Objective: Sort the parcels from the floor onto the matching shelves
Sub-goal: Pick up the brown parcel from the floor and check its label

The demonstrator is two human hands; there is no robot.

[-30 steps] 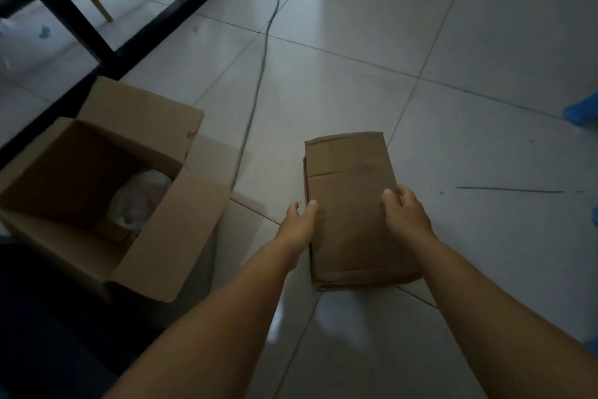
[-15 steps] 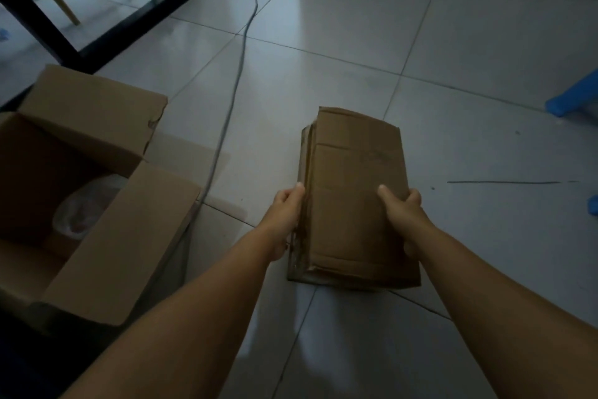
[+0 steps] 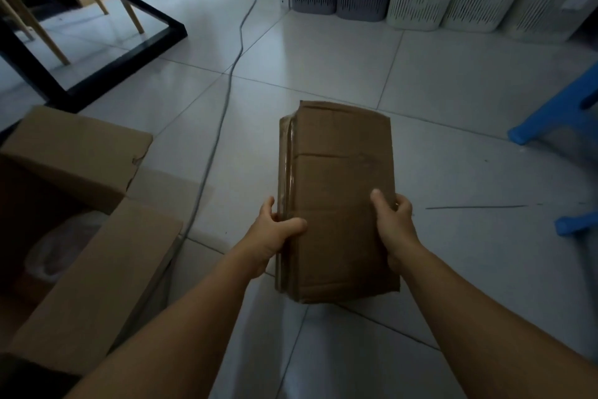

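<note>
From the head view, a flat brown cardboard parcel [image 3: 339, 198] is held out in front of the body above the tiled floor [image 3: 453, 91], gripped at its near end from both sides. The left hand [image 3: 275, 236] clamps the taped left edge, thumb over the top face and fingers [image 3: 270, 209] curled around the side; the right hand [image 3: 393, 224] pinches the right edge the same way, thumb on top. The step in hand looks like carrying one picked-up parcel. An open cardboard box [image 3: 81, 220] sits at the left, and slotted bins [image 3: 417, 0] line the far wall. The shelves are not clearly in view, so next comes finding the matching one and walking over, minding the cable [image 3: 226, 97].
</note>
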